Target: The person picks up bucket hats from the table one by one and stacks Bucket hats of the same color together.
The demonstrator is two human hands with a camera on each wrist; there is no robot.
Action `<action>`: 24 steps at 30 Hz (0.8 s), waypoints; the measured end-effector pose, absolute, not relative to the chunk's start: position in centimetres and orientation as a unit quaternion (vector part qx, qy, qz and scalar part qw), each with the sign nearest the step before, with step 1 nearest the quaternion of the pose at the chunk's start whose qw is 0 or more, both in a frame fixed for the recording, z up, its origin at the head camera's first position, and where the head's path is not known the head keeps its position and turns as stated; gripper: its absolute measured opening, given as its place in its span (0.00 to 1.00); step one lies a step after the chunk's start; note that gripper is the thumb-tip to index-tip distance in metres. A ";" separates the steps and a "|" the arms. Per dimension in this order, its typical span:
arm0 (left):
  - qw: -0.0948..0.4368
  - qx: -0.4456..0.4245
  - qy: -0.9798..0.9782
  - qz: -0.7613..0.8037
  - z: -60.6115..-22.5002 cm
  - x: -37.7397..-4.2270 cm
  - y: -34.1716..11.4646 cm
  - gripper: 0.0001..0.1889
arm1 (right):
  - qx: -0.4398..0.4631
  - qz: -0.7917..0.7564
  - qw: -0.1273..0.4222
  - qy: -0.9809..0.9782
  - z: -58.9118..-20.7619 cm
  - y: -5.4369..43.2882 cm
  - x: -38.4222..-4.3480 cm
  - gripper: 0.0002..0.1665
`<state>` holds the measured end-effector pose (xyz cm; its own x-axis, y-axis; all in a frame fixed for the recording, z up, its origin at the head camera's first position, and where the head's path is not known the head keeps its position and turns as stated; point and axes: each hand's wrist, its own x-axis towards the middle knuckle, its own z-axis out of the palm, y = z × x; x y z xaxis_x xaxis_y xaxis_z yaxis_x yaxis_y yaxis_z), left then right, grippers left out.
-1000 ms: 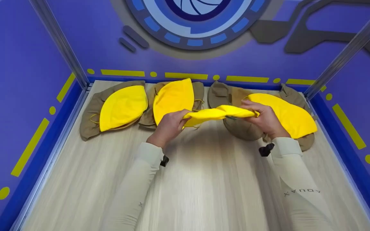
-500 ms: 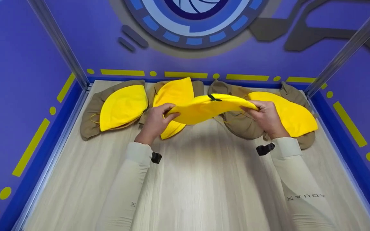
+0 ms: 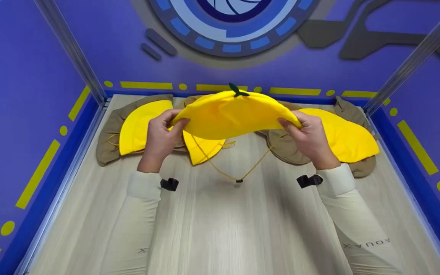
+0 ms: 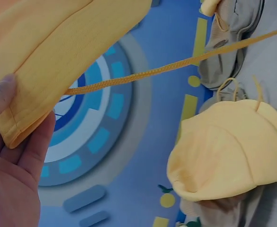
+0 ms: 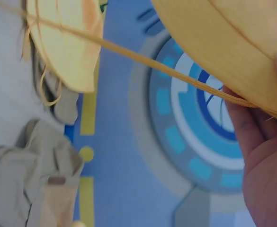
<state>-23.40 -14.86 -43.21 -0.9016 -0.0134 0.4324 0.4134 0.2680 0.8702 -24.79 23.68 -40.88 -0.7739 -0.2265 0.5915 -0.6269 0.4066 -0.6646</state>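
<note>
A flattened yellow bucket hat [image 3: 235,114] is held up over the table, with a small green leaf [image 3: 239,91] on its top edge. My left hand [image 3: 160,137] pinches its left end between thumb and fingers, and my right hand [image 3: 311,139] pinches the right end. The brim edge, folded between thumb and fingers, shows close up in the left wrist view. From the hat hangs a yellow chin cord [image 4: 152,73] in a V, with a dark toggle [image 3: 239,181] at the bottom. Behind the held hat lies another yellow hat [image 3: 204,151], partly hidden.
At the back left, a yellow hat [image 3: 139,126] lies on a khaki cloth hat [image 3: 107,149]. Another yellow hat [image 3: 351,137] rests on khaki cloth at the back right, beside a khaki piece [image 3: 288,151]. Blue printed walls [image 3: 128,57] enclose the wood-grain table [image 3: 224,229] on three sides.
The yellow hat has been raised and turned from edge-on to its broad side, leaf now upright and cord hanging free. My left hand has moved left and up; the right only slightly.
</note>
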 end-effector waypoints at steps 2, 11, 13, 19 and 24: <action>0.202 -0.136 -0.777 -0.581 -42.9 -22.8 -15.3 0.15 | 0.269 0.477 0.207 -0.811 -40.8 23.2 -24.3 0.07; 0.183 -0.080 -0.780 -0.593 -44.6 -19.8 -17.3 0.15 | 0.258 0.487 0.147 -0.821 -43.7 20.9 -22.3 0.10; 0.159 -0.059 -0.788 -0.592 -45.6 -19.2 -17.7 0.16 | 0.249 0.490 0.130 -0.825 -44.9 20.5 -22.0 0.09; 0.085 0.016 -0.809 -0.582 -49.1 -17.6 -18.5 0.19 | 0.212 0.500 0.075 -0.836 -49.2 19.4 -20.8 0.11; 0.042 0.062 -0.817 -0.572 -51.7 -16.6 -18.9 0.20 | 0.165 0.488 0.025 -0.857 -52.1 18.4 -19.4 0.18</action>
